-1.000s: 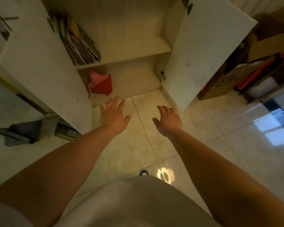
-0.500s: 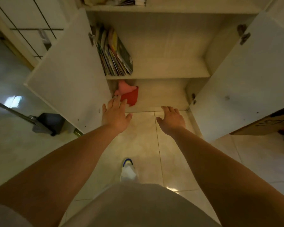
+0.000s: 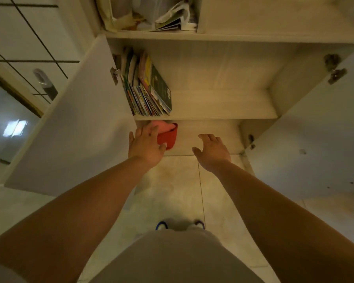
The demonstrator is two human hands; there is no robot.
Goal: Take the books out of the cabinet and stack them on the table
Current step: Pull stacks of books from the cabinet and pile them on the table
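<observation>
Several thin colourful books [image 3: 147, 88] lean together at the left end of the middle shelf of the white cabinet [image 3: 223, 107], whose two doors stand wide apart. Both my arms stretch towards it. My left hand [image 3: 146, 145] hovers below the books, in front of the lower compartment, fingers spread and holding nothing. My right hand [image 3: 212, 152] is beside it to the right, fingers loosely extended, also holding nothing. Neither hand touches the books. No table is in view.
A red and pink object [image 3: 168, 133] sits in the lower compartment, partly behind my left hand. The left door [image 3: 74, 127] and right door [image 3: 315, 144] flank my arms. Papers and bags [image 3: 157, 15] fill the top shelf. Tiled floor [image 3: 178, 193] and my shoes lie below.
My view has tilted up and moved closer to the cabinet. Both hands have reached forward to the lower compartment's front edge, the left now overlapping the red object.
</observation>
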